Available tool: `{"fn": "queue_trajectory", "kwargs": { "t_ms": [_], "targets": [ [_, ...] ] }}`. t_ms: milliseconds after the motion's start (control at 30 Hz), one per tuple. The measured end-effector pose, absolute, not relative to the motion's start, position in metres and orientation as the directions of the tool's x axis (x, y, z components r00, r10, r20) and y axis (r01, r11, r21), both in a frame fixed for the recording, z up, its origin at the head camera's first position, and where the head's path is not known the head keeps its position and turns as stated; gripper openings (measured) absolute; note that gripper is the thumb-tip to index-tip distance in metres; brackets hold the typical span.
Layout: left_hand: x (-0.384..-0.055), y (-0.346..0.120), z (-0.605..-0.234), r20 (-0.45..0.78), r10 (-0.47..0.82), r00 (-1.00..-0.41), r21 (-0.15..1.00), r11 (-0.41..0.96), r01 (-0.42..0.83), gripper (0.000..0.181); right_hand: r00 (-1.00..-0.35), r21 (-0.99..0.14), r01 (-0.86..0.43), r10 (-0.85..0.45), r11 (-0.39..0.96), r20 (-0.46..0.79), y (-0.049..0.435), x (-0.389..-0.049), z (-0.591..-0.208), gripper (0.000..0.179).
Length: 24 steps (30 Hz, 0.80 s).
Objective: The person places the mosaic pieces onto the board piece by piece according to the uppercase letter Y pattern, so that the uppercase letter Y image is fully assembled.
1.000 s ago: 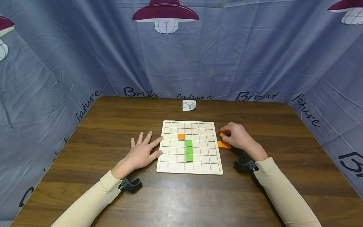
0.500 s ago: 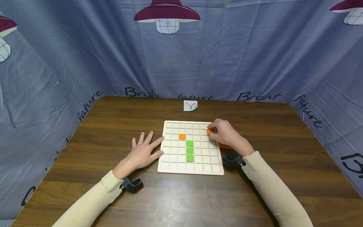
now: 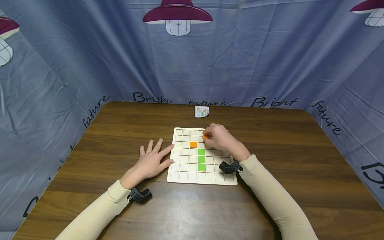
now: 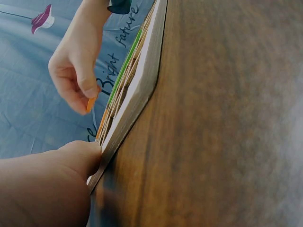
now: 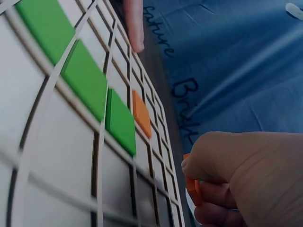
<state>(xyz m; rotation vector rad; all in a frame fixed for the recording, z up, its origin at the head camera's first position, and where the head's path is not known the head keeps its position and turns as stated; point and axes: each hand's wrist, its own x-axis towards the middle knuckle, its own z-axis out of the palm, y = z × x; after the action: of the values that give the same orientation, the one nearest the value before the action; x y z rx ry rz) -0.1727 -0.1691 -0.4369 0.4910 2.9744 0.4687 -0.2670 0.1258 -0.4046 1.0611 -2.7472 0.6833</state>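
My right hand (image 3: 221, 138) pinches a square orange tile (image 3: 206, 137) between thumb and fingers, above the upper middle of a pale gridded board (image 3: 183, 176). In the right wrist view the held tile (image 5: 193, 187) tilts on edge, apart from the grid. Three green tiles (image 3: 201, 159) sit in a column of cells, and another orange tile (image 3: 193, 144) lies one row up and one column left of the top one. My left hand (image 3: 148, 163) lies on the table with fingers spread; its index fingertip and thumb touch the board's left edge.
A small paper card (image 3: 202, 111) printed with a coloured grid lies behind the board. The brown wooden table (image 3: 192, 210) ends at a blue curtain (image 3: 255, 60). My right wrist covers the spot beside the board where loose orange tiles lay.
My right hand has carried an orange tile leftward, from beside the board's right edge to over its upper middle. My left hand stays at the left edge.
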Motion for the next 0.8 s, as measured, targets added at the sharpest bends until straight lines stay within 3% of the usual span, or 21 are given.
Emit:
{"fn": "queue_trajectory", "kwargs": {
  "t_ms": [800],
  "targets": [
    [-0.173,-0.169,-0.436,-0.046,0.326,-0.944,0.307,0.904,0.297,0.061,-0.707,-0.355,-0.698,-0.676,0.622,0.206,0.067,-0.274,-0.405,0.008]
  ]
}}
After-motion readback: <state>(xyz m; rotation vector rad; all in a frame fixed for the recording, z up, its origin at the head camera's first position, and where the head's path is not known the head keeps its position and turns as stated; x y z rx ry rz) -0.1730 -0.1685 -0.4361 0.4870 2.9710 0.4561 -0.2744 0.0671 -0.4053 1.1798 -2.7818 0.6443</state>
